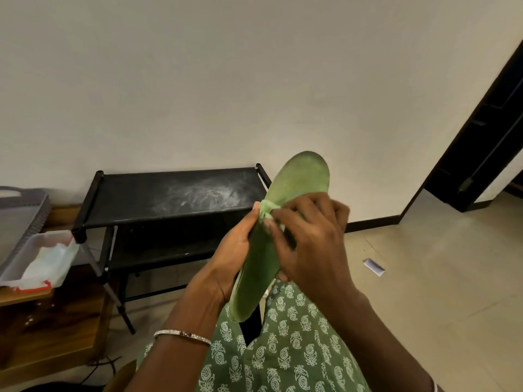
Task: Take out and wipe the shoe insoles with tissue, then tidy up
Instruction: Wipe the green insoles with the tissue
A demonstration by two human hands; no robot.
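My left grip [236, 250] holds green insole [300, 179] upright; right grip [311, 244] pinches wadded tissue [267, 208] against it. Black rack [169, 193] behind, partly hidden; clear box [19, 257] far left.

black rack [175, 193] by wall [198, 80] | wooden cabinet [51, 321] left | paper scrap [373, 266] on floor [441, 292]

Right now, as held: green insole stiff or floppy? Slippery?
Probably semi-stiff: the insole stands free above the left hand without drooping. Likely light: that hand holds it by one edge. Its matte face probably won't slip under the wad that the right hand pinches.
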